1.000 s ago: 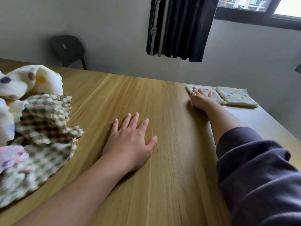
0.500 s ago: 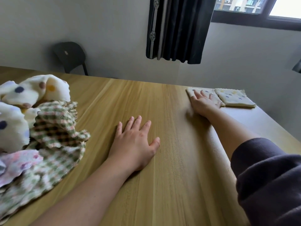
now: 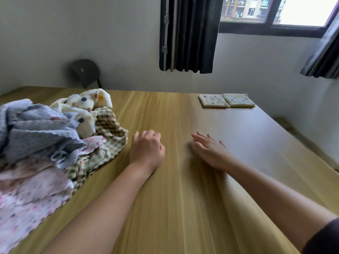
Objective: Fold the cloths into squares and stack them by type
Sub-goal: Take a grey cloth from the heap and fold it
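A heap of unfolded cloths lies at the left of the wooden table [image 3: 183, 189]: a cream dotted cloth [image 3: 86, 104], a green checked cloth [image 3: 108, 136], a grey-blue cloth [image 3: 38, 132] and a pink dotted cloth [image 3: 31, 197]. Two folded cream dotted squares [image 3: 213, 100] [image 3: 238, 100] lie side by side at the far right. My left hand [image 3: 146, 150] rests on the table just right of the checked cloth, fingers curled, holding nothing. My right hand [image 3: 211, 151] hovers low over the table's middle, blurred, fingers extended and empty.
A dark chair [image 3: 85, 72] stands behind the table's far left edge. A dark curtain [image 3: 187, 33] hangs on the wall beside a window [image 3: 275, 11]. The table's right edge runs diagonally near the folded squares.
My right hand has left the folded squares and drawn back to the table's middle. My left hand's fingers have curled in. The view has shifted, showing more of the cloth heap.
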`<state>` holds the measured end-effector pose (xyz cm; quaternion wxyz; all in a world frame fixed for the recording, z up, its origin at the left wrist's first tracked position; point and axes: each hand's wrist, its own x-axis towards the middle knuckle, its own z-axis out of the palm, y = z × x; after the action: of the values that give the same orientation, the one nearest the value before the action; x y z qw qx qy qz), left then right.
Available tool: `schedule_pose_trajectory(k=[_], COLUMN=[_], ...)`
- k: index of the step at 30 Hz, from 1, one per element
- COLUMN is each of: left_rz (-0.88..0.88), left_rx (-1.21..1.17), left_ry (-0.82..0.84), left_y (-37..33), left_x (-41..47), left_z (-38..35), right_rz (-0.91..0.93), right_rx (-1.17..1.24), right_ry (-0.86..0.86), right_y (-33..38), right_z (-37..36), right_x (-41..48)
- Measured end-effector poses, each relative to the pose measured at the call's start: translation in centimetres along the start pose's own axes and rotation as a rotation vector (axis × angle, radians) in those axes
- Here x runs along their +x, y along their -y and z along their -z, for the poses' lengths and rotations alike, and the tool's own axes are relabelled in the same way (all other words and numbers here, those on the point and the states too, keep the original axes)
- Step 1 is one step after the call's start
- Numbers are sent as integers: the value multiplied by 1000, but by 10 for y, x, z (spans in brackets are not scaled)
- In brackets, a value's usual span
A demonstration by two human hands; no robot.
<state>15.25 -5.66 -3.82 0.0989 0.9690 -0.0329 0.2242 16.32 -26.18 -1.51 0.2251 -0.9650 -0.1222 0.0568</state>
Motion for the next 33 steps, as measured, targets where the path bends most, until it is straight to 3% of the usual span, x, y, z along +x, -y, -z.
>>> schedule_pose_trajectory(k=[7,12,17,22,28,33], left_rz=[-27,139,313,344,315,441], left_rx=[153,270,212,160,111,-52], left_ry=[-100,-171,-270,-278,-511,-529], left_y=[36,72,96,103,114,142], left_x=[-67,-94,-99,-84,-69,-62], left_z=[44,73,89,84,87,98], right_rz=[94,161,208,207,247,295], right_rx=[-17,-79,-105,-80,-26,119], right_ry=[2,29,2,-47,-142,-139], right_y=[54,80,102,109,126,176], right_z=[-40,-57,-72,-73,-68,-73], right_x=[-60,-77,-82,-80,-59,-27])
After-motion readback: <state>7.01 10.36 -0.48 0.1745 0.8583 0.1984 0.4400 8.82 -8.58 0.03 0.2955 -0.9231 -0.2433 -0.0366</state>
